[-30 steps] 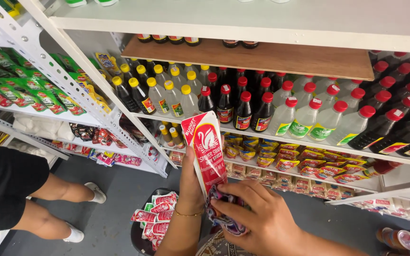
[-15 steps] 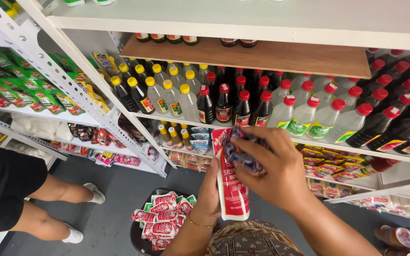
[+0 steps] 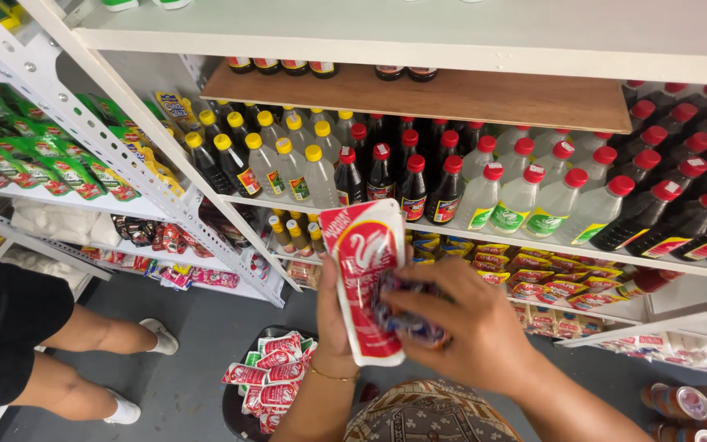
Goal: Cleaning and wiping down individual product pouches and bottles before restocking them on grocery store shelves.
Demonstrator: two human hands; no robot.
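Since half a second ago my right hand (image 3: 464, 327) has dropped from the top of the red pouch (image 3: 367, 274) to its lower half, and the pouch has tipped a little to the left. I read that as me regripping and sorting what I hold, not yet shelving it. My left hand (image 3: 333, 315) stays behind the pouch, fingers closed round its left edge, holding it upright in front of the bottles (image 3: 386, 168). My right hand is curled shut over a small dark purple packet (image 3: 407, 321), pressing it against the pouch face. More red pouches (image 3: 267, 376) sit in a basket below, near someone's legs (image 3: 83, 344)
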